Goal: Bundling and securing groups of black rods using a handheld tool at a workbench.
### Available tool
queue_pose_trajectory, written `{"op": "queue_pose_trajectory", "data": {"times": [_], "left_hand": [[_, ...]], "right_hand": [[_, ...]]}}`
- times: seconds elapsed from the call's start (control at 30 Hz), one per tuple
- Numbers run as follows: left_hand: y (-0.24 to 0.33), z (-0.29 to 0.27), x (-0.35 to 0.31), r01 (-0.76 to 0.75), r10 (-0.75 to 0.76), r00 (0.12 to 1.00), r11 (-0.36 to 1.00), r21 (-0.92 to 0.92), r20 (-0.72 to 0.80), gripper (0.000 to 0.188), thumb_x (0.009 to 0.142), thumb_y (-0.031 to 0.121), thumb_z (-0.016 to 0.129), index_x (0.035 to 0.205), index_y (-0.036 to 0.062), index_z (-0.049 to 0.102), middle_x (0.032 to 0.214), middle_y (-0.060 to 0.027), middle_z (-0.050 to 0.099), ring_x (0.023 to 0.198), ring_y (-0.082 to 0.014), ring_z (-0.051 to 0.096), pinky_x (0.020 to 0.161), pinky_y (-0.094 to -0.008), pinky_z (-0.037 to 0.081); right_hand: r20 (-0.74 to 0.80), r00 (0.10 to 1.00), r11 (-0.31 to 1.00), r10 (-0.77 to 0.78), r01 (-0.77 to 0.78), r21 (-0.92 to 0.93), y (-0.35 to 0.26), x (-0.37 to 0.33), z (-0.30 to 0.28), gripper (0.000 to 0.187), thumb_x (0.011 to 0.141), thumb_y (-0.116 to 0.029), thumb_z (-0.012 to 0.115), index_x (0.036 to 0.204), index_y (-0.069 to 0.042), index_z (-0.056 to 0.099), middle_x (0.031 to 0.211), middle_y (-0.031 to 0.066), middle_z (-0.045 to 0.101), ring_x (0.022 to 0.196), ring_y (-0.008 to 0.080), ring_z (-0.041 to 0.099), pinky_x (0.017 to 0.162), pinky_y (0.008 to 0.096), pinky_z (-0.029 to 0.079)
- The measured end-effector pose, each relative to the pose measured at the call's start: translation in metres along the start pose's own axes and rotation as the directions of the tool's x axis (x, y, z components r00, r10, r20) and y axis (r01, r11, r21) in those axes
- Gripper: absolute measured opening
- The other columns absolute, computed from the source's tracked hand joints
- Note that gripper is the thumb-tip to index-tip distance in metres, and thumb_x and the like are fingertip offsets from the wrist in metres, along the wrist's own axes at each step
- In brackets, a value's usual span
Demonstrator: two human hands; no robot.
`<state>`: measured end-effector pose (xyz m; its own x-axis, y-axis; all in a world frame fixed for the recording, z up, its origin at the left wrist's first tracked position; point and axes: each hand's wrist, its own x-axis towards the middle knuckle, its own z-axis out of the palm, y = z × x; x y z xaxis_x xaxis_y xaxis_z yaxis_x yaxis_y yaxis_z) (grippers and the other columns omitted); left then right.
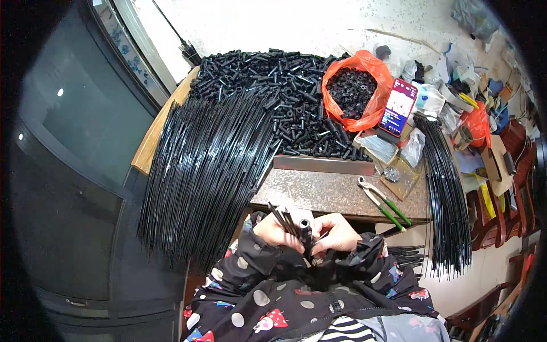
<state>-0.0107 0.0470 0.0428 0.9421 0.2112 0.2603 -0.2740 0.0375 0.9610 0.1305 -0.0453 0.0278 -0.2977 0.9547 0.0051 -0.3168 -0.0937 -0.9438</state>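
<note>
In front of my body, just off the table's near edge, my left hand (273, 232) is closed round several thin black rods (279, 215) whose ends stick up. A short black tube (306, 228) stands between my two hands, its round open end facing up. My right hand (340, 232) is closed, with thumb and fingers pinched against the tube's side. A thin dark piece shows by those fingers, too small to name. The lower part of the tube is hidden by my fingers and dark sleeves, so I cannot tell exactly which hand grips it.
A heap of black tubes (256, 74) covers the table's back, behind a metal strip (325, 165). Long black rods (205, 171) overhang the left side, more (447, 199) the right. An orange bag (373, 68) of small black parts, a phone (399, 108) and green-handled pliers (384, 202) lie rightward.
</note>
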Motion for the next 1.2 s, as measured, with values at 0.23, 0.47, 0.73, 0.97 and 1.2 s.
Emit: {"op": "queue_pose_trajectory", "data": {"times": [0.23,0.47,0.73,0.97,1.2], "left_hand": [[-0.002,0.022,0.009,0.007,0.153,0.932,0.899,0.438,-0.328,0.039,0.057,0.015,0.066,0.088,0.0006,0.047,0.081,-0.0055,0.049,0.074,-0.0165,0.047,0.066,-0.0275,0.037],[-0.029,0.028,0.002,0.096,0.165,0.871,0.867,0.489,-0.463,0.018,0.066,0.008,0.056,0.079,0.0008,0.046,0.069,-0.0061,0.047,0.065,-0.0157,0.047,0.059,-0.0252,0.038],[-0.013,0.032,0.006,0.115,0.025,0.896,0.951,0.286,-0.444,0.019,0.068,0.011,0.055,0.079,0.0017,0.042,0.074,-0.0022,0.041,0.071,-0.0118,0.042,0.065,-0.0243,0.034],[-0.018,0.031,0.006,0.134,0.001,0.869,0.962,0.237,-0.495,0.017,0.068,0.01,0.055,0.076,0.0018,0.043,0.065,-0.003,0.044,0.062,-0.0107,0.041,0.058,-0.023,0.036],[-0.024,0.031,0.005,0.077,0.06,0.837,0.971,0.225,-0.544,0.019,0.062,-0.005,0.048,0.079,0.0009,0.042,0.07,-0.0046,0.045,0.066,-0.0112,0.043,0.061,-0.0234,0.037]], "right_hand": [[-0.448,0.881,0.988,-0.153,0.15,-0.043,0.002,0.006,0.003,0.023,0.057,0.006,0.06,0.072,-0.003,0.045,0.074,0.0055,0.052,0.065,0.0096,0.05,0.058,0.0218,0.042],[-0.594,0.626,0.796,-0.505,0.073,-0.601,0.001,-0.004,0.025,0.019,0.057,-0.002,0.063,0.072,-0.001,0.052,0.069,0.0031,0.051,0.062,0.0067,0.047,0.054,0.0183,0.038],[-0.265,0.671,0.557,-0.693,0.264,-0.787,-0.02,-0.012,0.02,0.007,0.064,0.001,0.054,0.07,0.001,0.053,0.064,0.0075,0.05,0.057,0.013,0.048,0.051,0.0199,0.037],[-0.535,0.657,0.839,-0.531,0.319,-0.44,0.0,-0.004,0.015,0.015,0.059,0.005,0.057,0.071,0.0,0.049,0.069,0.0018,0.046,0.06,0.0062,0.045,0.055,0.0168,0.036],[-0.511,0.65,0.795,-0.562,0.255,-0.55,0.008,0.004,0.031,0.011,0.061,0.006,0.056,0.069,0.0,0.051,0.07,0.0024,0.044,0.06,0.0066,0.044,0.053,0.0164,0.036]]}}
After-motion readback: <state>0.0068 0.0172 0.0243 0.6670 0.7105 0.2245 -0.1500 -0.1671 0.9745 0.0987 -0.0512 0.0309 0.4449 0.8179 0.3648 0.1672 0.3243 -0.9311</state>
